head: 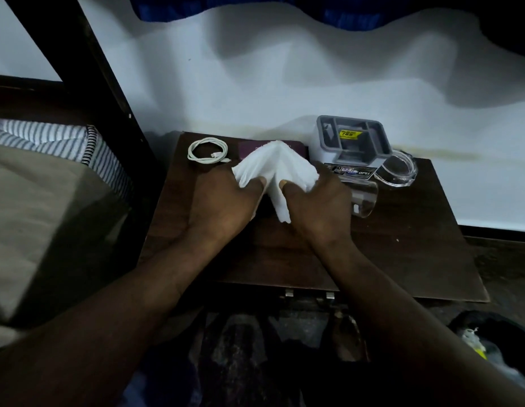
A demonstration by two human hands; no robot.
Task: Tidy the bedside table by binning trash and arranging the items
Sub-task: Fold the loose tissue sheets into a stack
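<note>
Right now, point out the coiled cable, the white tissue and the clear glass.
coiled cable (190,151): head view, left arc of the coil.
white tissue (274,163): head view, its raised middle fold.
clear glass (365,199): head view, its side wall.

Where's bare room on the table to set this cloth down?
Largest bare patch for the cloth: table's front right, between right hand, clear glass and front edge. A narrower strip lies front left, between the left hand and the bed. The back is crowded: coiled cable, purple book, grey-lidded container, clear lid.
</note>
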